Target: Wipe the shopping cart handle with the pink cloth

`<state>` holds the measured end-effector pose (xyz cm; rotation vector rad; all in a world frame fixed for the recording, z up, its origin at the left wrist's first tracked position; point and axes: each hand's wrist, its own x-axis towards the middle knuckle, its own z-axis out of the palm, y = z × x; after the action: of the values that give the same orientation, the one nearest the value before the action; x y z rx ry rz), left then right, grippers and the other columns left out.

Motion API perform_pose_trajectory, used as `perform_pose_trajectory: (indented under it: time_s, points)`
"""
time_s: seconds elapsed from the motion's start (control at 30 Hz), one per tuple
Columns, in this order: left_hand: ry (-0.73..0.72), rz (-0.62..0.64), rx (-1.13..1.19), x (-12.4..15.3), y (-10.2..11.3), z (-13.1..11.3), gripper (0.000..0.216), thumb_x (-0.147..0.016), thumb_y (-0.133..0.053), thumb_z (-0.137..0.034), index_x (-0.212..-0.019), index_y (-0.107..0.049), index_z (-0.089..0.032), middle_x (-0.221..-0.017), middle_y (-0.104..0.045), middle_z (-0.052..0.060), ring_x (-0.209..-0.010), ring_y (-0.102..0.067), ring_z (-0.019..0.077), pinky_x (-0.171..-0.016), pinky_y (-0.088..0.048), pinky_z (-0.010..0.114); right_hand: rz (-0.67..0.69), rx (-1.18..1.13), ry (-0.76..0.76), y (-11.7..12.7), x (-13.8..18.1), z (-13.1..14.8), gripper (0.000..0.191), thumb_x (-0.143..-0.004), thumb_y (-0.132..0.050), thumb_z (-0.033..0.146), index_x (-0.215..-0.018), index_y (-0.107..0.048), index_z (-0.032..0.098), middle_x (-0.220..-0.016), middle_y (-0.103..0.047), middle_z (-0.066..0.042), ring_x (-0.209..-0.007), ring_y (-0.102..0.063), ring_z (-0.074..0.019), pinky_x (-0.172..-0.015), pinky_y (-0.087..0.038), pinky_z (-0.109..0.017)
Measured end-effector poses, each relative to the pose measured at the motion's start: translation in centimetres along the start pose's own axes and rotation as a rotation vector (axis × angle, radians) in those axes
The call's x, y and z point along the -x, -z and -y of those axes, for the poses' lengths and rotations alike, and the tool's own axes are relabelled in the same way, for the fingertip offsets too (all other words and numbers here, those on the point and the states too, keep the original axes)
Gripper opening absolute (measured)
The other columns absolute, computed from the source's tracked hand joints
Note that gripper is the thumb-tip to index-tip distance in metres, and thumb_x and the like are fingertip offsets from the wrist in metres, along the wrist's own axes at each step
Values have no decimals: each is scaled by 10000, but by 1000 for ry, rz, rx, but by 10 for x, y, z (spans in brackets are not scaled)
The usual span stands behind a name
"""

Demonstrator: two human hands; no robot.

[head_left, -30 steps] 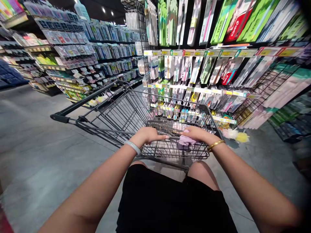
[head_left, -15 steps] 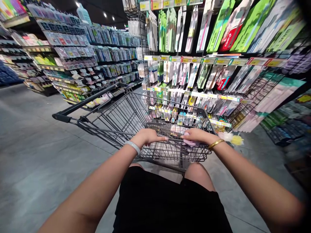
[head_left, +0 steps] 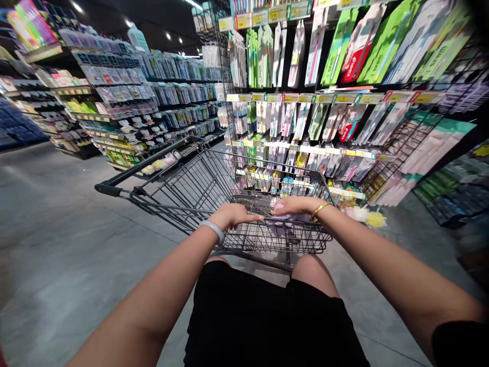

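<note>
A dark wire shopping cart stands in front of me, slanting off to the left. My left hand, with a pale bangle at the wrist, is closed over the cart's handle end, its forefinger lying along the bar. My right hand, with a gold bangle, lies curled over the same bar and presses a pink soft thing against it. The two hands are a short gap apart. I cannot see what is in the cart's basket. My black shorts and knees show below.
A wire rack of hanging toothbrush packs with yellow price tags rises close ahead on the right. Long shelves of packaged goods run along the left. Grey floor spreads to the left. Yellow and white puffs sit low by the rack.
My right hand has slid left along the handle toward my left hand and now covers more of the pink thing. The cart has swung slightly right, toward the rack.
</note>
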<state>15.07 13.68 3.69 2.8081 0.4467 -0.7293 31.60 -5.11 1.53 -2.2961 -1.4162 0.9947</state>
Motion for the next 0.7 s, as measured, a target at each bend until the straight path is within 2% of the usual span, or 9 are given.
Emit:
perform_pose_trajectory:
  time_s: [0.07, 0.1, 0.27, 0.4, 0.53, 0.63, 0.7]
  points:
    - [0, -3, -5, -1, 0, 0, 856, -678, -274, -934, -531, -655, -182, -631, -710, 112, -634, -668, 258, -803, -499, 398, -7, -21, 54, 2, 1, 2, 443, -779, -586, 624, -881, -653, 198, -805, -651, -25, -653, -533, -131, -618, -438, -251]
    - [-2, -1, 0, -1, 0, 0, 858, -680, -270, -933, -543, -660, -181, -633, -711, 113, -635, -669, 260, -799, -498, 400, 3, 11, 31, 1, 1, 1, 410, -779, -597, 592, -870, -654, 196, -797, -649, -26, -657, -535, -136, -623, -438, -256]
    - [-19, 9, 23, -2, -1, 1, 851, -676, -291, -931, -633, -696, -184, -631, -715, 109, -643, -674, 259, -788, -487, 386, 101, 192, -208, -6, 5, -19, 222, -668, -716, 375, -691, -646, 166, -633, -584, -20, -598, -511, -156, -618, -437, -305]
    - [-35, 3, 44, -6, -3, 3, 876, -649, -280, -954, -608, -692, -181, -623, -711, 112, -615, -667, 252, -768, -486, 373, 98, 151, -197, 8, 18, -29, 314, -743, -658, 491, -720, -639, 178, -642, -582, -17, -583, -488, -145, -600, -419, -293]
    - [-37, -11, 26, -6, -4, 3, 908, -632, -235, -973, -526, -657, -175, -602, -701, 123, -596, -658, 251, -754, -485, 379, -83, 129, -43, 4, 24, -23, 334, -782, -625, 527, -780, -646, 194, -760, -656, -28, -656, -530, -151, -641, -416, -276]
    - [-45, -21, 33, -4, -4, 2, 898, -635, -243, -970, -506, -641, -176, -586, -695, 120, -595, -652, 239, -766, -482, 369, -175, 74, -38, -12, 28, -14, 325, -827, -576, 498, -784, -658, 187, -759, -671, -39, -678, -548, -162, -656, -424, -282]
    - [-51, -24, 38, -4, -4, 3, 893, -640, -248, -967, -509, -642, -176, -582, -694, 120, -598, -651, 235, -775, -478, 367, -271, 73, -54, -17, 42, -8, 343, -846, -547, 507, -801, -664, 187, -764, -675, -43, -678, -553, -167, -643, -416, -282]
